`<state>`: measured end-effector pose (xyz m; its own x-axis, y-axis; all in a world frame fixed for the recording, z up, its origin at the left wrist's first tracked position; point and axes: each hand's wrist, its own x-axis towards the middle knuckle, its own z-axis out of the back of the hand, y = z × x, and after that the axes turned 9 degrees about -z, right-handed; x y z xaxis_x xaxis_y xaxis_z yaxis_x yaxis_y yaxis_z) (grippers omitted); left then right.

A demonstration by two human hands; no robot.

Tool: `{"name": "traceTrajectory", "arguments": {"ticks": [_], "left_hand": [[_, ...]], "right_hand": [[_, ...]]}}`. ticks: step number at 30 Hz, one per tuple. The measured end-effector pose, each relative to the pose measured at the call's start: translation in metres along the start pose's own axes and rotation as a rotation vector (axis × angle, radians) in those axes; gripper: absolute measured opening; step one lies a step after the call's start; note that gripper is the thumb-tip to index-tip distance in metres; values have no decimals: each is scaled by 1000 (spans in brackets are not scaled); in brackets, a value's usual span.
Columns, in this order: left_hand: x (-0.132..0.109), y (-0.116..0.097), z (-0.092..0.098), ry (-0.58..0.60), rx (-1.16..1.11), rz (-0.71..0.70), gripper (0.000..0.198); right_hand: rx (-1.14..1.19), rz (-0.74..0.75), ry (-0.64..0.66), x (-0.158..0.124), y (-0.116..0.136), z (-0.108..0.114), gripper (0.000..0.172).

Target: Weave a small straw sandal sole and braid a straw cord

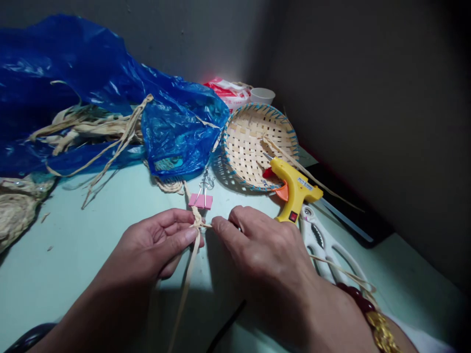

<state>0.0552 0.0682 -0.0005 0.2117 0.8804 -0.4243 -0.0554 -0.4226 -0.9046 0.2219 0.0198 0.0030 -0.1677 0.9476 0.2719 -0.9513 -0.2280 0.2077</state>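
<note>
A short braid of pale straw strands (197, 215) hangs toward me from a pink binder clip (200, 201). My left hand (162, 240) pinches the braid's near end between thumb and fingers. Just to the right, my right hand (263, 245) is closed on a strand that runs out sideways from the braid; its fingertips are partly hidden behind the hand. Another loose straw strand (188, 279) trails down from the left thumb toward the near edge of the view.
A blue plastic bag (184, 132) with dry straw (99, 128) lies at the back left. Right of it, a woven basket (245, 142) leans behind a yellow glue gun (294, 189). White-handled scissors (320, 240) lie beside my right arm. A woven piece (18, 211) sits far left.
</note>
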Motion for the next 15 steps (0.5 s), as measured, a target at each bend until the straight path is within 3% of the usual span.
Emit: {"name": "traceTrajectory", "arguments": {"ticks": [9, 15], "left_hand": [[-1, 2, -1, 26, -14, -54, 34], [-3, 5, -6, -1, -10, -127, 22]], "right_hand": [[-142, 75, -34, -1, 7, 0, 18], [-128, 73, 72, 3, 14, 5, 20]]}}
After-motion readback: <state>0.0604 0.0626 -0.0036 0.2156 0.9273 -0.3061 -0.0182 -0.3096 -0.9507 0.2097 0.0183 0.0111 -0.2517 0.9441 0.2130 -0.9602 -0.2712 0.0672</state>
